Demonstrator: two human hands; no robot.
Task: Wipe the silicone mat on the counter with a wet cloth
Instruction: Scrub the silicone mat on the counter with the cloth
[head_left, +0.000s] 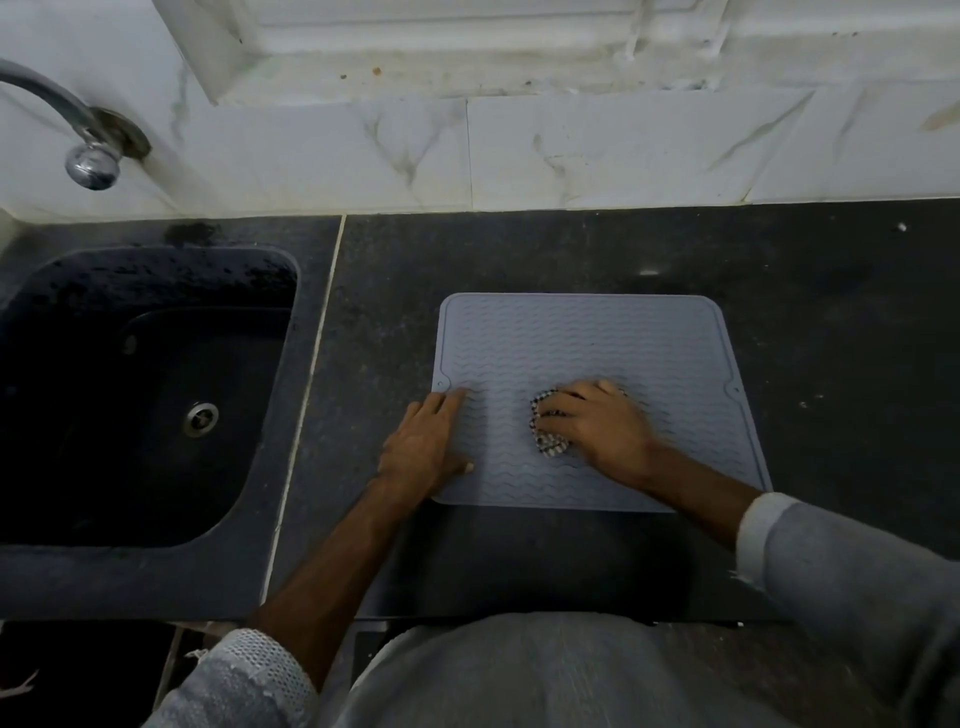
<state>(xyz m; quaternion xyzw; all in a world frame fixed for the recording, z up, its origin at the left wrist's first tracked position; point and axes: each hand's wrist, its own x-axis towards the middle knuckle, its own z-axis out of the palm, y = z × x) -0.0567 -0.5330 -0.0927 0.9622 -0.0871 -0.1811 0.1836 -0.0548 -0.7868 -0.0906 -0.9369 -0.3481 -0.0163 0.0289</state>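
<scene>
A grey silicone mat (587, 343) with a wavy ribbed surface lies flat on the dark stone counter (831, 312), right of the sink. My right hand (597, 423) presses a bunched checked cloth (545, 441) onto the middle of the mat; only the cloth's left edge shows under my fingers. My left hand (423, 441) lies flat, fingers together, on the mat's left edge and pins it to the counter. The right hand looks slightly blurred.
A black sink (130, 395) with a metal drain is set into the counter at the left. A chrome tap (88, 150) comes out of the marble wall above it. The counter's front edge runs just below the mat, close to my body.
</scene>
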